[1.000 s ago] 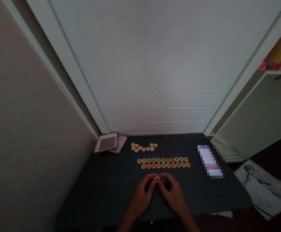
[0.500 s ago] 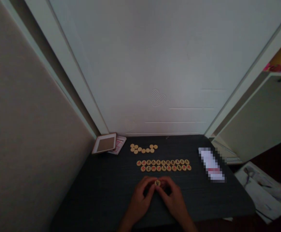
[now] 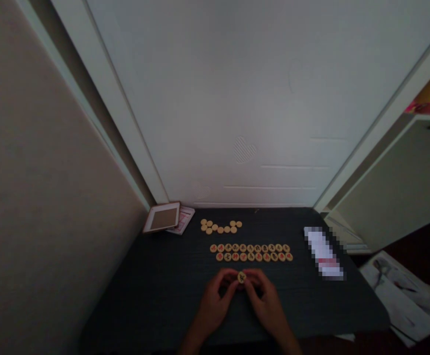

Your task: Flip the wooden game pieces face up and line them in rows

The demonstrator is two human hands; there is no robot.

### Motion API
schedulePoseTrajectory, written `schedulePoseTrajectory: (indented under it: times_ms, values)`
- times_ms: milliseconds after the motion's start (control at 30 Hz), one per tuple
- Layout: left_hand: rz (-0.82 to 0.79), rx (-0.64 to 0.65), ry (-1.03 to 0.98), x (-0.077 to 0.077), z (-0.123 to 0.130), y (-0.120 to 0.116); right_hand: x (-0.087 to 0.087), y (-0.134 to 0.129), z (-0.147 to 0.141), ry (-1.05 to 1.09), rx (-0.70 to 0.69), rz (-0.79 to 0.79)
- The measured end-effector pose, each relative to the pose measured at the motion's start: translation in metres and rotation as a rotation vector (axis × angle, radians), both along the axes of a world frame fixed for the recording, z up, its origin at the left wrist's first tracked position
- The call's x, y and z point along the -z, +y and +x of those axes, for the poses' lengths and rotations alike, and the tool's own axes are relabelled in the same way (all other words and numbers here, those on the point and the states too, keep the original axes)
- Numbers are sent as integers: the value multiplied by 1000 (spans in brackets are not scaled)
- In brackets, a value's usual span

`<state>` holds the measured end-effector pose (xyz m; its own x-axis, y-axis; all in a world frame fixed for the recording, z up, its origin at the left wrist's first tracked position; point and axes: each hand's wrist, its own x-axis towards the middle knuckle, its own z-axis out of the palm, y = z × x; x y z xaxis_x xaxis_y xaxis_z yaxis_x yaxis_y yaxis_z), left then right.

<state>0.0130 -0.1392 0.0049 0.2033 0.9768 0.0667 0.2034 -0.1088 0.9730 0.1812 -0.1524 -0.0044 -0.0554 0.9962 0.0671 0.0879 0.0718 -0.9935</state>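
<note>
A round wooden piece (image 3: 241, 277) with a dark character on its face is pinched between the fingertips of both hands. My left hand (image 3: 216, 298) grips it from the left, and my right hand (image 3: 264, 296) from the right. Just beyond the hands, similar pieces with red or black characters lie in two rows, a far row (image 3: 250, 248) and a near row (image 3: 250, 257). Farther back, several pieces with no visible marks (image 3: 220, 230) form a loose curved group.
A dark table (image 3: 155, 296) carries everything. At its back left lie a framed board (image 3: 164, 217) and a pink-and-white card (image 3: 183, 220). A blurred-out white item (image 3: 323, 252) rests on the right side. A white bin (image 3: 407, 296) stands beyond the right edge.
The held piece has moved slightly away from me and its face shows more fully between the fingertips. The view has shifted a little.
</note>
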Motion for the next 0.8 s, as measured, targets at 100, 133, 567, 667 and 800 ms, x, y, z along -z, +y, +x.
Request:
schedulePoseTrajectory:
  times_ms: [100,133,567,667,800]
  values:
    - [-9,-5,-10,-2,-2,0,2,1,0,-4,15,-5]
    - [-7,-7,-11,-2,-3,0,2,2,1,-3,23,-7]
    - [107,57,84,-1,1,-4,5,-1,0,29,71,-43]
    - [110,66,88,-4,2,-5,8,0,1,-5,88,-48]
    - [104,67,93,-6,3,-5,10,0,3,-25,102,-42]
